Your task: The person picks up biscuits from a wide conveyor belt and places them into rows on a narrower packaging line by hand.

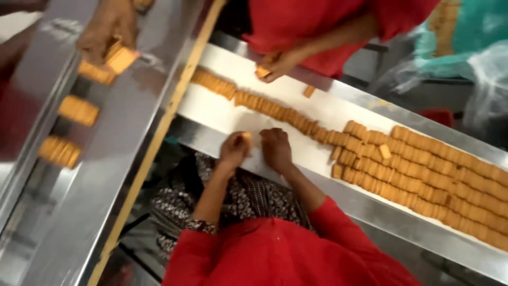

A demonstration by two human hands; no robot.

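My left hand (234, 150) is closed on a small stack of tan square biscuits (246, 136) at the near edge of the white conveyor belt (222, 114). My right hand (275, 148) rests just beside it on the belt, with its fingers curled down and nothing visible in them. A single line of biscuits standing on edge (270, 108) runs along the belt just beyond both hands. To the right it widens into several packed rows (423, 169).
Across the belt, a co-worker in red holds a biscuit in one hand (278, 63). At the upper left another person's hand (108, 26) holds a biscuit stack (119, 58) over a steel channel (106, 159) carrying spaced stacks (78, 110). Plastic-wrapped bags (465, 37) sit at the far right.
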